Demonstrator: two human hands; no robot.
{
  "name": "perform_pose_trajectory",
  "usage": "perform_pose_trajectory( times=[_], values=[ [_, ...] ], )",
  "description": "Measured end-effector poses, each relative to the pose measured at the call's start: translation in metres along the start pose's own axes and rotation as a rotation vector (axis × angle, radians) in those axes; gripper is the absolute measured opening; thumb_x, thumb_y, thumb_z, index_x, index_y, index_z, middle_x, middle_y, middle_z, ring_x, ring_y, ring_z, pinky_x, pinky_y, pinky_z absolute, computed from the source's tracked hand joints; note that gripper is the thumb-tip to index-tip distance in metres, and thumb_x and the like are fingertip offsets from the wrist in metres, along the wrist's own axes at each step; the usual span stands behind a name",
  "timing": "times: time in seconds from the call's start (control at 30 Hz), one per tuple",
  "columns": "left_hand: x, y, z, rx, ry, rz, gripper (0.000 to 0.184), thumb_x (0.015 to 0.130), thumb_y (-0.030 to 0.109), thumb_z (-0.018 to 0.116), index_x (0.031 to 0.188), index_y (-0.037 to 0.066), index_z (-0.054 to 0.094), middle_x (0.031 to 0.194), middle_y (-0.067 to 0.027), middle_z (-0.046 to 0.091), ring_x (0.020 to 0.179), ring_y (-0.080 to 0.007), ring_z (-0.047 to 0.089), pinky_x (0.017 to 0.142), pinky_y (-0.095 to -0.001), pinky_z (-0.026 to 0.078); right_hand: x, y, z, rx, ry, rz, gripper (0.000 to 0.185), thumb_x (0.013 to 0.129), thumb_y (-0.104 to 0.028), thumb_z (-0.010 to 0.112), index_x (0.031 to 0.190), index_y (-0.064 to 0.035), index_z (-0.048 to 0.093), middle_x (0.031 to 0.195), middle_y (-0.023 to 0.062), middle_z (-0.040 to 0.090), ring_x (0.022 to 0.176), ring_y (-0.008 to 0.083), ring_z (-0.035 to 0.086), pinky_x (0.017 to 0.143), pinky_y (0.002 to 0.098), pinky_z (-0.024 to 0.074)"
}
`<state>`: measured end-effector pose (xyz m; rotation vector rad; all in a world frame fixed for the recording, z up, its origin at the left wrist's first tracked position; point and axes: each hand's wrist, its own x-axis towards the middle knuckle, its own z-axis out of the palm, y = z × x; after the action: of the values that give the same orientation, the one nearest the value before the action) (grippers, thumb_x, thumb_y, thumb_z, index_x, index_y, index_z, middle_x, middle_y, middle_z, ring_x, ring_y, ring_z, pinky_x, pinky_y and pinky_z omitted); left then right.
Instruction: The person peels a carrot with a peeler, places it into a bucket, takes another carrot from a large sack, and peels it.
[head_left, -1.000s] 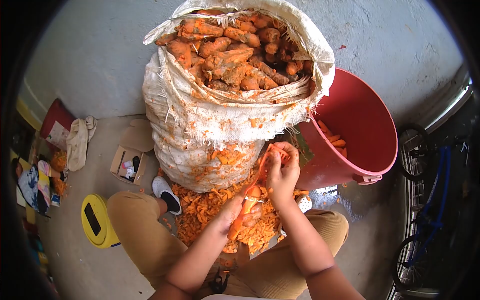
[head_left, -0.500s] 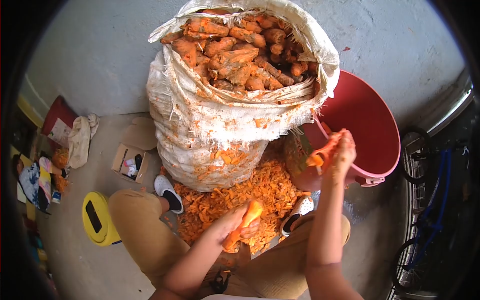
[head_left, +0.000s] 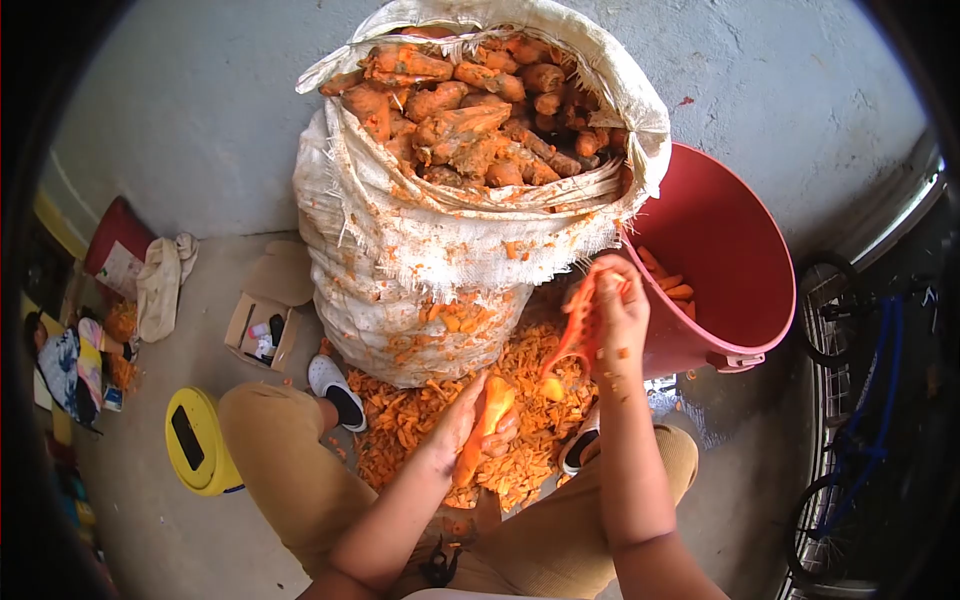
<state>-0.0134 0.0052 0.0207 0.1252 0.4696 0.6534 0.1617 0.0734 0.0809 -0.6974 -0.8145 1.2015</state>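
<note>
Low over the pile of orange peelings [head_left: 530, 455], my left hand [head_left: 455, 425] is closed around a peeled carrot [head_left: 486, 430], held at a slant. My right hand [head_left: 618, 300] is closed on an orange-red peeler [head_left: 576, 340], to the left of the red bucket's rim. An orange-yellow piece [head_left: 553, 389] shows at the peeler's lower end; I cannot tell whether it is attached. Unpeeled carrots [head_left: 450, 135], rough and dirty, fill the white woven sack [head_left: 410, 235] in front of me. Several peeled carrots [head_left: 676, 287] lie inside the red bucket [head_left: 745, 260].
A yellow lid-like object [head_left: 200, 440] is on the floor at left, near an open cardboard box [head_left: 262, 325] with small items. Farther left are a cloth [head_left: 160, 285] and a red container [head_left: 115, 240]. A blue-framed bicycle [head_left: 870, 400] stands at right.
My right hand has moved left with the peeler, away from the bucket, so the carrots inside it show more. My left hand still holds its carrot, slightly shifted.
</note>
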Motion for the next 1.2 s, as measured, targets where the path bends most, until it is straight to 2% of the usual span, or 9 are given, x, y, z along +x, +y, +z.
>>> perform_pose_trajectory(
  times=[0.03, 0.1, 0.2, 0.5, 0.57, 0.67, 0.77, 0.8, 1.2],
  values=[
    [-0.002, 0.001, 0.004, 0.005, -0.008, 0.013, 0.033, 0.086, 0.042, 0.032, 0.095, 0.013, 0.044, 0.058, -0.0037, 0.042, 0.037, -0.0082, 0.032, 0.034, -0.0194, 0.026, 0.003, -0.002, -0.005, -0.027, 0.106, -0.006, 0.015, 0.083, -0.011, 0.048, 0.095, -0.0035, 0.045, 0.077, 0.006, 0.053, 0.064, 0.0107, 0.052, 0.057, 0.0221, 0.0452],
    [-0.004, 0.001, 0.007, 0.084, -0.03, 0.055, 0.035, 0.085, 0.044, 0.032, 0.095, 0.013, 0.044, 0.058, -0.0032, 0.041, 0.037, -0.0085, 0.032, 0.035, -0.0204, 0.026, 0.011, 0.006, -0.016, -0.733, 0.199, -0.422, 0.014, 0.084, -0.011, 0.047, 0.095, -0.0031, 0.043, 0.076, 0.0055, 0.052, 0.061, 0.0123, 0.053, 0.055, 0.0235, 0.0468],
    [-0.005, 0.002, 0.008, 0.23, -0.07, 0.117, 0.039, 0.084, 0.048, 0.032, 0.096, 0.012, 0.044, 0.058, -0.0025, 0.04, 0.038, -0.0086, 0.032, 0.037, -0.021, 0.026, 0.008, 0.0, -0.009, -0.139, 0.219, -0.196, 0.013, 0.084, -0.011, 0.047, 0.094, -0.0026, 0.044, 0.075, 0.0052, 0.051, 0.061, 0.0126, 0.053, 0.057, 0.0238, 0.0467],
    [0.005, 0.001, 0.0, 0.183, -0.148, 0.101, 0.045, 0.084, 0.049, 0.03, 0.107, 0.011, 0.041, 0.055, -0.0028, 0.04, 0.036, -0.009, 0.034, 0.035, -0.0207, 0.028, 0.007, 0.008, -0.006, -0.035, 0.192, -0.102, 0.011, 0.085, -0.013, 0.045, 0.092, -0.0045, 0.044, 0.079, 0.0027, 0.051, 0.061, 0.0088, 0.053, 0.056, 0.0228, 0.0485],
    [0.001, 0.001, 0.015, 0.196, -0.106, 0.159, 0.046, 0.083, 0.049, 0.032, 0.11, 0.012, 0.039, 0.054, -0.0036, 0.04, 0.035, -0.0092, 0.033, 0.034, -0.0214, 0.026, 0.009, 0.018, -0.009, -0.22, 0.199, -0.194, 0.011, 0.085, -0.012, 0.045, 0.092, -0.004, 0.044, 0.079, 0.0031, 0.051, 0.06, 0.0091, 0.053, 0.056, 0.0227, 0.0487],
    [0.004, 0.003, 0.021, 0.351, -0.084, 0.154, 0.041, 0.081, 0.036, 0.049, 0.11, 0.01, 0.038, 0.059, -0.0027, 0.042, 0.036, -0.0085, 0.036, 0.034, -0.0201, 0.029, 0.002, 0.02, -0.001, -0.185, 0.182, -0.135, 0.012, 0.084, -0.011, 0.047, 0.092, -0.0016, 0.045, 0.078, 0.0037, 0.051, 0.063, 0.0074, 0.049, 0.057, 0.0185, 0.0426],
    [0.015, -0.001, 0.027, 0.621, 0.237, 0.353, 0.04, 0.074, 0.018, 0.061, 0.105, 0.006, 0.039, 0.064, -0.0012, 0.044, 0.04, -0.0068, 0.038, 0.036, -0.0189, 0.033, -0.003, 0.021, 0.008, -0.175, 0.149, -0.14, 0.012, 0.084, -0.011, 0.047, 0.092, -0.0022, 0.045, 0.079, 0.0015, 0.051, 0.061, 0.0046, 0.045, 0.056, 0.0163, 0.0393],
    [0.013, 0.002, 0.032, 0.508, 0.259, 0.333, 0.035, 0.071, 0.008, 0.061, 0.1, 0.007, 0.04, 0.069, -0.0019, 0.047, 0.041, -0.0073, 0.04, 0.036, -0.0196, 0.035, -0.002, 0.024, 0.007, -0.238, 0.157, -0.178, 0.012, 0.084, -0.011, 0.047, 0.092, -0.0023, 0.045, 0.079, 0.001, 0.05, 0.06, 0.0043, 0.044, 0.055, 0.0159, 0.0385],
    [0.008, 0.004, 0.022, 0.489, 0.14, 0.408, 0.023, 0.071, 0.006, 0.059, 0.087, 0.004, 0.043, 0.075, -0.0152, 0.055, 0.04, -0.0093, 0.043, 0.035, -0.0185, 0.035, 0.001, 0.035, -0.004, -0.186, 0.268, -0.034, 0.013, 0.085, -0.012, 0.045, 0.093, -0.0023, 0.044, 0.072, 0.0032, 0.053, 0.053, 0.0059, 0.048, 0.045, 0.0157, 0.0384]
  ],
)
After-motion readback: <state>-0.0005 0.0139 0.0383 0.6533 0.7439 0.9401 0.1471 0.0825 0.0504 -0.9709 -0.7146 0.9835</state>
